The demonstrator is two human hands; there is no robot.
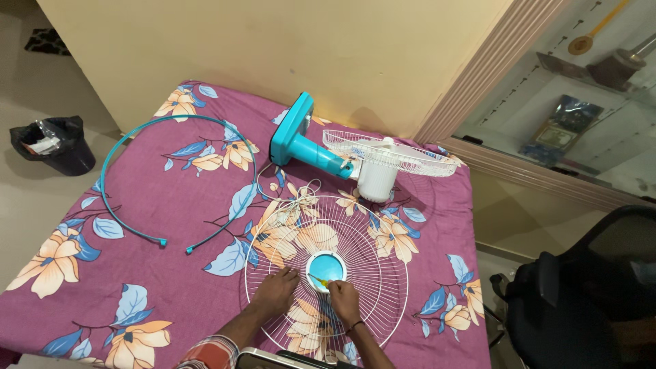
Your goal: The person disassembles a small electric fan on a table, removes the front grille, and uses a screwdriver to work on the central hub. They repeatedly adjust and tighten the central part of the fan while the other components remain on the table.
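My left hand (275, 292) lies flat, fingers spread, on the wires of the white fan grille (326, 273), just left of its teal centre cap (326, 267). My right hand (343, 303) sits just below that cap, fingers pinched together around a thin yellowish tool (318, 280) whose tip rests on the cap's lower edge; I cannot tell what kind of tool it is. The grille lies flat on the purple floral bedsheet (171, 287) under both hands. Beyond my grip, further up the sheet, the teal fan body (301, 147) lies on its side with the rear grille (389, 152) and white motor housing (378, 179) attached. Well off to the left of my left hand lies the open teal rim ring (109, 160).
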